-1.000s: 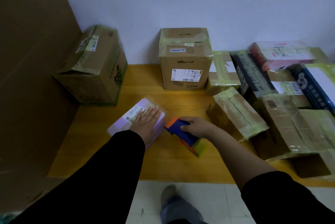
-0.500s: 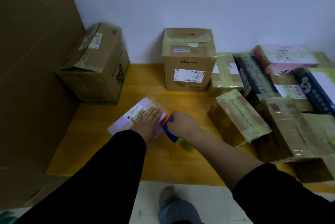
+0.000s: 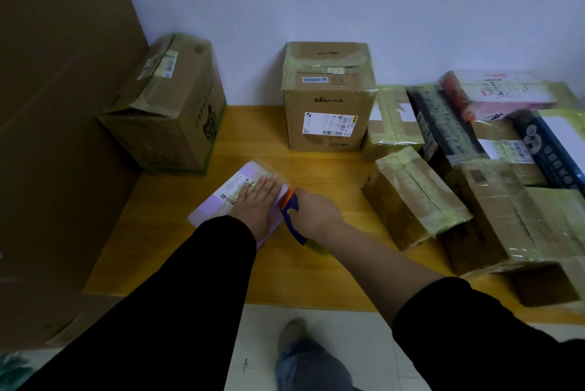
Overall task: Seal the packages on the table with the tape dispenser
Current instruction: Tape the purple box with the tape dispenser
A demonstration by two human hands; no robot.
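the table [image 3: 332, 175] is showing smooth yellow wood with a soft sheen. the flat parcel [image 3: 209, 213] is gleaming in glossy lilac plastic, its label [image 3: 237, 188] looking like matt paper. the tape dispenser [image 3: 291, 205] is showing smooth plastic. the bear box [image 3: 326, 112] is looking like matt brown cardboard, glossy yellowish tape [image 3: 316, 69] wrinkling over its top. the left sleeve [image 3: 190, 280] is reading as matt black cloth.

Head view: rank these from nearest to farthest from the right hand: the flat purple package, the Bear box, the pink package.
1. flat purple package: just left of the right hand, which grips the tape dispenser; the left hand presses it flat.
2. Bear box: straight behind, back centre.
3. pink package: far right, at the back.
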